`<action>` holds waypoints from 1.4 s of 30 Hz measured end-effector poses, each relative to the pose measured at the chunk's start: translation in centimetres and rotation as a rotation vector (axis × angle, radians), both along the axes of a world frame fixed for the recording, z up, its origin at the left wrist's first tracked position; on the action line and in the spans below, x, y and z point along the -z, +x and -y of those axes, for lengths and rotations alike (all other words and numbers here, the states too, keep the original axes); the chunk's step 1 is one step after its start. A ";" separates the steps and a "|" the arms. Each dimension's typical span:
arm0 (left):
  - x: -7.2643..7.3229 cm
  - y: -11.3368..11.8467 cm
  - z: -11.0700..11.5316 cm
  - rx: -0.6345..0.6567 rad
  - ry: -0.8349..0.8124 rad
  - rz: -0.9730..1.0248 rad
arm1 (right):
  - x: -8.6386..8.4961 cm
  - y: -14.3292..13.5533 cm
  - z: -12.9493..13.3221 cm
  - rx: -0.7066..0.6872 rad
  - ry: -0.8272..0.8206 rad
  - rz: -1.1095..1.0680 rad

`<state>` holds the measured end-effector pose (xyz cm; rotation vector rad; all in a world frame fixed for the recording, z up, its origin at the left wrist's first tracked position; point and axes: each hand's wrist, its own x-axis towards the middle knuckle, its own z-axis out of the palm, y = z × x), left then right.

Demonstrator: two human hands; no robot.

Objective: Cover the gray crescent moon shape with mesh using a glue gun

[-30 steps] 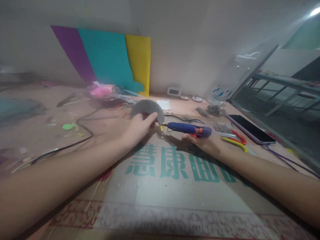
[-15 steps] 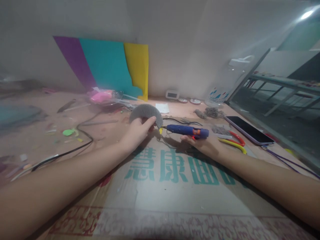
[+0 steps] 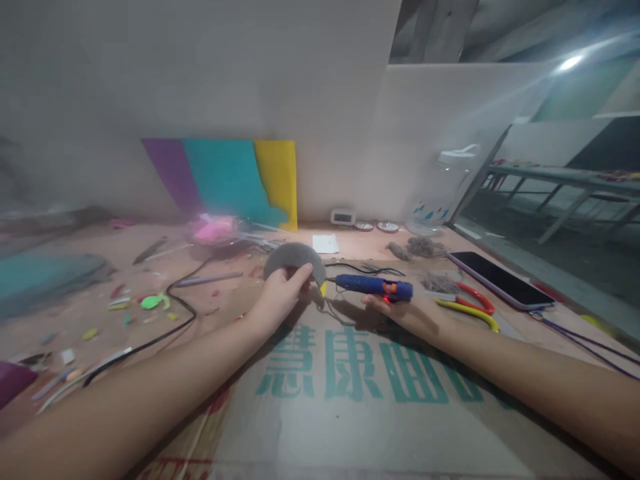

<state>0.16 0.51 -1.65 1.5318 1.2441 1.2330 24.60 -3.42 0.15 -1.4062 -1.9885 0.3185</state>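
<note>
My left hand (image 3: 293,283) grips a grey, curved, yarn-covered piece (image 3: 295,255), thumb on its near face and the other fingers mostly hidden behind it. A small yellow bit (image 3: 323,289) shows at the piece's lower right end, and a thin grey strand hangs below. In my right hand (image 3: 400,312) is a blue glue gun (image 3: 367,285) with an orange part and a red light. Its nozzle points left, close to the yellow end; whether they touch I cannot tell. Both hands are over the printed cardboard (image 3: 320,427).
Red-and-yellow-handled pliers (image 3: 475,310) and a phone (image 3: 500,279) lie to the right. Grey yarn (image 3: 425,247), a clear bottle (image 3: 435,193) and a small digital clock (image 3: 343,217) stand farther back. A black cord (image 3: 193,313) and clay scraps lie left, before a coloured board (image 3: 225,180).
The view has tilted upward, so everything sits lower in the picture. Both hands keep their holds, and the glue gun's nozzle stays close to the grey piece's end.
</note>
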 end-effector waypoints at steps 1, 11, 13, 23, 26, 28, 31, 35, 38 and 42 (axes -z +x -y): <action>0.0 0.0 0.0 0.001 -0.009 -0.002 | 0.0 0.0 -0.1 0.010 -0.011 -0.016; -0.5 0.4 0.4 -0.030 -0.023 0.036 | -1.9 -0.4 0.3 -0.026 -0.022 -0.112; -0.4 0.4 0.5 -0.017 -0.026 0.045 | -2.4 -0.2 0.4 -0.021 0.002 -0.094; -0.6 0.7 0.3 -0.020 -0.052 -0.046 | -4.7 0.5 1.0 0.221 -0.107 -0.104; -0.2 0.6 0.0 -0.002 -0.038 -0.025 | -5.6 0.3 1.1 0.168 -0.167 -0.141; 0.0 0.6 -0.1 0.006 -0.036 -0.024 | -6.3 0.2 0.7 0.096 -0.178 -0.151; 0.1 0.7 -0.1 0.031 -0.051 -0.024 | -6.9 0.2 -1.2 0.117 -0.186 -0.075; 0.4 1.1 -0.2 0.022 -0.050 0.039 | -6.7 0.3 -5.7 0.205 -0.192 0.039; 1.1 1.5 -0.5 -0.004 -0.058 0.111 | -6.2 -0.3 -8.8 0.198 -0.141 0.029; 1.7 1.7 -1.4 0.032 -0.047 0.091 | -5.0 -1.8 -11.4 0.154 -0.057 0.017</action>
